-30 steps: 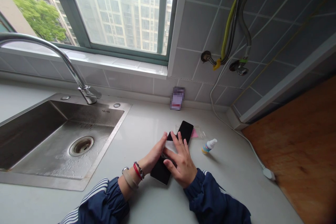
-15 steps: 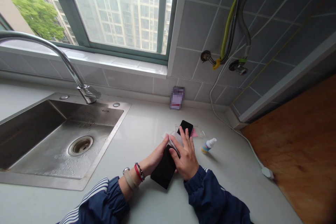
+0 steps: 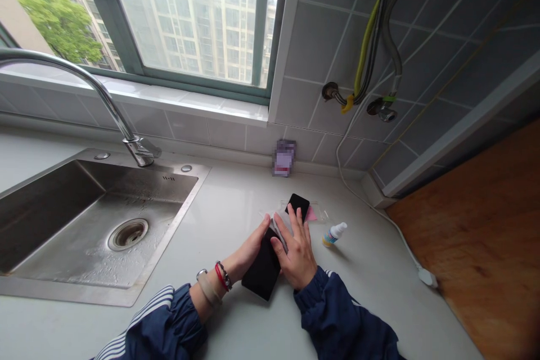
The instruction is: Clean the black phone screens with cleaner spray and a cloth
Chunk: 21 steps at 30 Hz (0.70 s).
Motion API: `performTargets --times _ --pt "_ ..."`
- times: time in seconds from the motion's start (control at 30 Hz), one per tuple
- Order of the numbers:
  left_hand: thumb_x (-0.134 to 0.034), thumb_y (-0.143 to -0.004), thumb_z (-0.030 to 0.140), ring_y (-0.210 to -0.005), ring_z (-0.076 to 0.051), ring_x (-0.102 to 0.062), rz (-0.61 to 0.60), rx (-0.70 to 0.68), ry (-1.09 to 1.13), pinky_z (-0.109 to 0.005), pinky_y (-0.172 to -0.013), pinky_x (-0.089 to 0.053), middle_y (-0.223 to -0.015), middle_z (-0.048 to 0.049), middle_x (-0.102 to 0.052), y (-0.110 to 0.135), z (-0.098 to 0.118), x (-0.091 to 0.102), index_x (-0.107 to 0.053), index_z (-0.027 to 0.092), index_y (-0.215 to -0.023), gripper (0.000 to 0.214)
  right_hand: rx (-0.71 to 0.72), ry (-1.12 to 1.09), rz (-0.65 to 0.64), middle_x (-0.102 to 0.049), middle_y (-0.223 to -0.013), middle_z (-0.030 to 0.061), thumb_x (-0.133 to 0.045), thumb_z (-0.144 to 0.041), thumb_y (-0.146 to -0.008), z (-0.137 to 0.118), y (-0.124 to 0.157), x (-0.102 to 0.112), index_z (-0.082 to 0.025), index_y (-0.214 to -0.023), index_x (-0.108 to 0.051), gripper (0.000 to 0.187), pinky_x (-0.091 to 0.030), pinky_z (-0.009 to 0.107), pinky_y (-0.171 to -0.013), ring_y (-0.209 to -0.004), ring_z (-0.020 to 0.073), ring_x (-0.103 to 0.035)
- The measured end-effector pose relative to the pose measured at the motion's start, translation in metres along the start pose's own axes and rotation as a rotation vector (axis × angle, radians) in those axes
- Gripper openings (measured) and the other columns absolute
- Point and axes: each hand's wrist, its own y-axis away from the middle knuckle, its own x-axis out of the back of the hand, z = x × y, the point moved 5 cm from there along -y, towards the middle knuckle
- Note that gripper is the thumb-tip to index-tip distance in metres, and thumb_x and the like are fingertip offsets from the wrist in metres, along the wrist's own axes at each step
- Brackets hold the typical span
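A black smartphone [image 3: 262, 270] lies tilted between my hands over the counter, its dark glass face up. Along its left edge my left hand [image 3: 251, 244] grips it, thumb stretched toward the upper end; its other fingers are hidden underneath. My right hand [image 3: 297, 253] presses a thin pale cloth [image 3: 279, 228] onto the phone's upper right part, with the fingers extended and the thumb on the cloth's lower edge. Just past my right fingertips rests a small black pad-like item [image 3: 298, 204], on a clear plastic case [image 3: 319, 209] with a pink piece [image 3: 311, 214].
A small white-capped spray bottle [image 3: 334, 234] stands right of my right hand. Against the tiled wall leans a blurred purple packet [image 3: 284, 158]. The steel sink [image 3: 139, 287] with its faucet [image 3: 141, 149] is at left. A white cable with a plug [image 3: 427, 278] runs along the right.
My right hand has shifted very slightly left and down over the cloth and phone. My left hand and the other things look almost the same.
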Motion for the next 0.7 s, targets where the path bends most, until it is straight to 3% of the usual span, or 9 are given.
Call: performTargets --times 0.27,0.43,0.7 --pt "-0.052 -0.094 0.065 -0.110 -0.031 -0.070 -0.038 0.031 0.062 -0.040 -0.095 -0.054 -0.117 -0.0145 -0.075 0.004 0.010 -0.006 -0.058 0.016 -0.144 0.071 -0.002 0.000 0.013 -0.012 -0.172 0.0057 -0.042 -0.050 -0.105 0.001 -0.001 0.000 -0.033 -0.158 -0.038 0.056 -0.028 0.071 -0.116 -0.156 0.0421 -0.011" --pt "-0.049 -0.091 0.073 -0.103 -0.033 -0.073 -0.002 0.143 0.008 -0.044 -0.085 -0.058 -0.120 -0.0145 -0.074 0.007 0.006 -0.008 -0.052 0.023 -0.149 0.077 -0.017 -0.007 0.009 -0.007 -0.172 0.0042 -0.042 -0.050 -0.105 0.002 0.000 0.001 -0.034 -0.158 -0.038 0.055 -0.027 0.070 -0.117 -0.157 0.0408 -0.009" --pt "-0.048 -0.096 0.064 -0.117 -0.031 -0.068 -0.037 0.012 0.101 -0.040 -0.108 -0.046 -0.123 -0.0155 -0.074 0.005 0.017 -0.008 -0.056 0.012 -0.144 0.072 0.048 0.034 -0.014 -0.002 -0.173 0.0048 -0.048 -0.048 -0.103 -0.008 0.004 0.000 -0.034 -0.156 -0.042 0.055 -0.025 0.073 -0.116 -0.156 0.0435 -0.007"
